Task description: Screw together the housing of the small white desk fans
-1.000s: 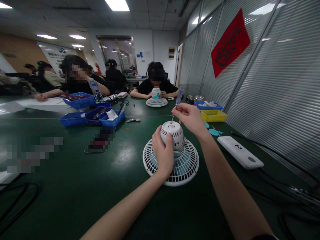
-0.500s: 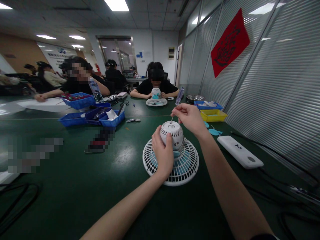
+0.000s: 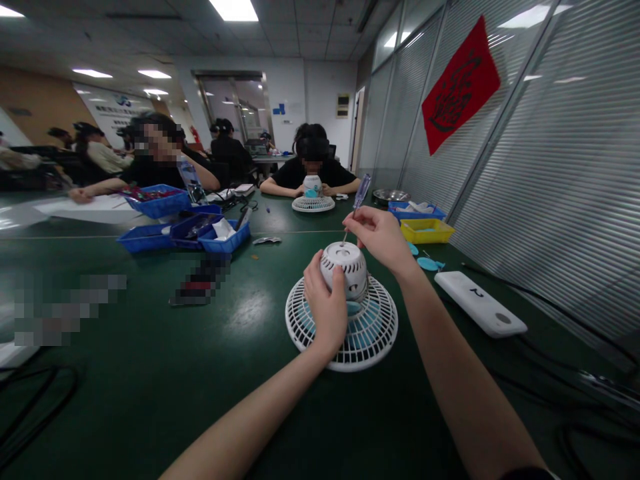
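Note:
A small white fan (image 3: 367, 337) lies grille-down on the green table, blue blades showing through the grille. Its round white motor housing (image 3: 346, 265) points up. My left hand (image 3: 326, 308) is wrapped round the near side of that housing. My right hand (image 3: 383, 237) pinches a screwdriver (image 3: 357, 203) with a clear blue handle, held upright and tilted slightly right. The tip of its shaft rests on the top of the housing.
A white flat part (image 3: 480, 305) lies right of the fan, with blue pieces (image 3: 428, 264) and a yellow tray (image 3: 427, 231) behind it. Blue trays (image 3: 190, 233) stand at the left. A person across the table holds another fan (image 3: 313, 199). Cables (image 3: 565, 373) run along the right edge.
The screwdriver handle has shifted very slightly to the right in my right hand. My left hand and the fan have stayed put.

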Available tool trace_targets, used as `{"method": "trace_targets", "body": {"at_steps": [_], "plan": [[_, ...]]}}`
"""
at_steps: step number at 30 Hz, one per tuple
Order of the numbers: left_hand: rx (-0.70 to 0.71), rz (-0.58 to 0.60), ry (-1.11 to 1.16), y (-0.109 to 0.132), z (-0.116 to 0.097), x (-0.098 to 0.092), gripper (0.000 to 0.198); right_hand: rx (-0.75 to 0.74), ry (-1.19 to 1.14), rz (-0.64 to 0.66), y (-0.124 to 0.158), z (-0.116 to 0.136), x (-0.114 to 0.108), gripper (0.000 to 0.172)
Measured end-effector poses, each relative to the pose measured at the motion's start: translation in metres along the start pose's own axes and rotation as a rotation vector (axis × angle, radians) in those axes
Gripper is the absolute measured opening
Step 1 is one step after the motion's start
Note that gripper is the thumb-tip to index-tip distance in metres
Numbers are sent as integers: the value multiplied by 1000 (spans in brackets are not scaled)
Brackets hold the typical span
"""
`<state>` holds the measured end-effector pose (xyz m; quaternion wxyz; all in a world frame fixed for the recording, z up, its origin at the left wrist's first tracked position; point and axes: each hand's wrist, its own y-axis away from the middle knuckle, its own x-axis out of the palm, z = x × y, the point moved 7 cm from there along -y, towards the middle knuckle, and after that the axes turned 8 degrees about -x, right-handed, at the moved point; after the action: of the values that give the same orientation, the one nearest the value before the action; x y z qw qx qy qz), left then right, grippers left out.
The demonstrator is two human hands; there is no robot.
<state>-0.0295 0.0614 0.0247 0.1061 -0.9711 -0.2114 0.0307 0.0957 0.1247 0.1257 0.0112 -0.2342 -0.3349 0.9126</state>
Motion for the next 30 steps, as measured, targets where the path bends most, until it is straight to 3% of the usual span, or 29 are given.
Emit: {"method": "trace_targets", "body": {"at_steps": [14,30], "plan": [[-6,-10,-19,0,1,0,42,89,-111,-50,0,-5,0,13],[-3,-6,-17,-1,1,-1,43,42,-93,-19,1,0,3,13]]}}
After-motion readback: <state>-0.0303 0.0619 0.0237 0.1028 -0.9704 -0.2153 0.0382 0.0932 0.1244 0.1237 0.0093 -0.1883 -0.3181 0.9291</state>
